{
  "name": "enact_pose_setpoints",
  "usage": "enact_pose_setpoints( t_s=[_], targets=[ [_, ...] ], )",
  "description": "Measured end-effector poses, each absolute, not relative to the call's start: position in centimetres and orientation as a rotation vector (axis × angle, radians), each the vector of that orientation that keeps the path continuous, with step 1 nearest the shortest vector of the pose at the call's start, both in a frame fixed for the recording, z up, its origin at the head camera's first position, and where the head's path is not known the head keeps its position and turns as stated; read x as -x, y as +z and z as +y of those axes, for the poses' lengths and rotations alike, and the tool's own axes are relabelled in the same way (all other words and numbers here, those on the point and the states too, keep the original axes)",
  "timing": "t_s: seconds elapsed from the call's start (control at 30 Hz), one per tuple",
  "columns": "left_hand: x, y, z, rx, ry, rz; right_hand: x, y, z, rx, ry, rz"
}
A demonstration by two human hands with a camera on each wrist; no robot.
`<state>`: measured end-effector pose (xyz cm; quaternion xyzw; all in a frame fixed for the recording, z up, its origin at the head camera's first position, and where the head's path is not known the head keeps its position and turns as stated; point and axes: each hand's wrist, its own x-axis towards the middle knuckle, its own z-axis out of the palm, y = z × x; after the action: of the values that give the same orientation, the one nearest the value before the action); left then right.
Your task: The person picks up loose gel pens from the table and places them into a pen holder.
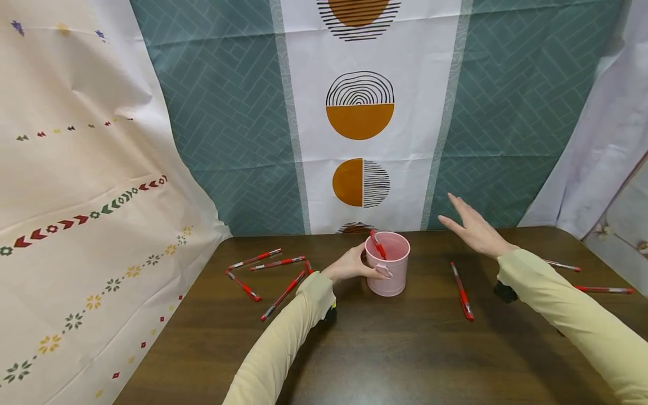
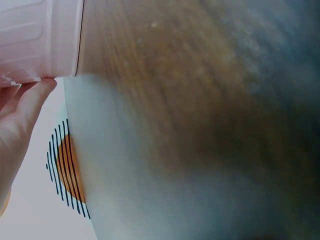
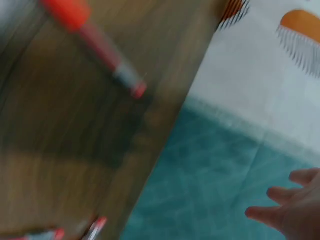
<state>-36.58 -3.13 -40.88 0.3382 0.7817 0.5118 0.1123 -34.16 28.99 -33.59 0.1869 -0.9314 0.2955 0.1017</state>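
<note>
A small pink bucket [image 1: 387, 275] stands upright on the brown table, with a red pen [image 1: 377, 245] leaning inside it and poking above the rim. My left hand [image 1: 351, 264] grips the bucket from its left side, the thumb across the front near a small tab. In the left wrist view, the fingers touch the pink wall [image 2: 37, 45]. My right hand [image 1: 478, 230] hovers above the table to the right of the bucket, fingers spread and holding nothing. Below it lies a red pen [image 1: 462, 292], also seen blurred as a pen [image 3: 105, 47] in the right wrist view.
Several red pens lie left of the bucket, among them one pen [image 1: 283, 295] near my left sleeve. Two more, a pen [image 1: 604, 289] and a partly covered pen [image 1: 563, 265], lie at the far right. A patterned curtain [image 1: 233, 112] hangs behind the table [image 1: 385, 360].
</note>
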Motion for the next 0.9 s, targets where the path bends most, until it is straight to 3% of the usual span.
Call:
enact_pose_setpoints(
  t_s=[0.37,0.9],
  targets=[
    [36.9,-41.1,-3.0,-1.017,1.471,2.314,33.6,-35.2,35.7,-0.448,0.661,-2.922],
    [36.7,-40.9,-3.1,-1.019,1.468,2.312,33.1,-38.4,41.0,-0.462,0.398,-3.045]
  ],
)
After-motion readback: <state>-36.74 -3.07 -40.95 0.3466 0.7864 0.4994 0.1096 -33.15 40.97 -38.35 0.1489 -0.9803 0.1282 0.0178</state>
